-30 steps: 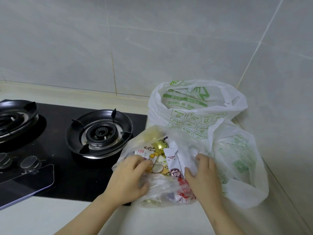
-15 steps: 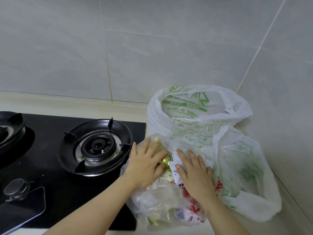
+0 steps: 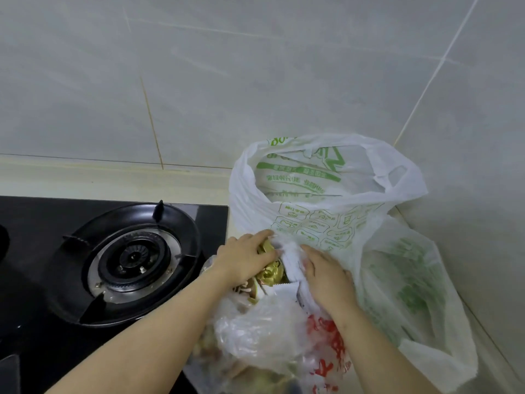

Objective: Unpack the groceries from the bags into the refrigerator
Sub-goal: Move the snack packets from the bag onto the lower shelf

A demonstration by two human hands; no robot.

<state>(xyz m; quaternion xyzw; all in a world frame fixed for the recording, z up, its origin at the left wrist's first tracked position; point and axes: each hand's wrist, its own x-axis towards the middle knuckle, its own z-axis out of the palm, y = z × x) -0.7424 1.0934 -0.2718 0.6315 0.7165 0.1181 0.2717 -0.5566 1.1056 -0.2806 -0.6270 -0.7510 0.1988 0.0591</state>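
left hand (image 3: 243,258) and right hand (image 3: 326,275) reach forward, close together, palms down.

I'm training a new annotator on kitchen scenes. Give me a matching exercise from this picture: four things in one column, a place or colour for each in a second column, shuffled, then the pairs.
Things:
1 gas burner
2 upright bag
3 gold packets
4 front bag

Place or colour:
A green print, against the wall
B red print, nearest the camera
C black, left of the bags
D between the left hand and right hand

Pairs: 1-C, 2-A, 3-D, 4-B
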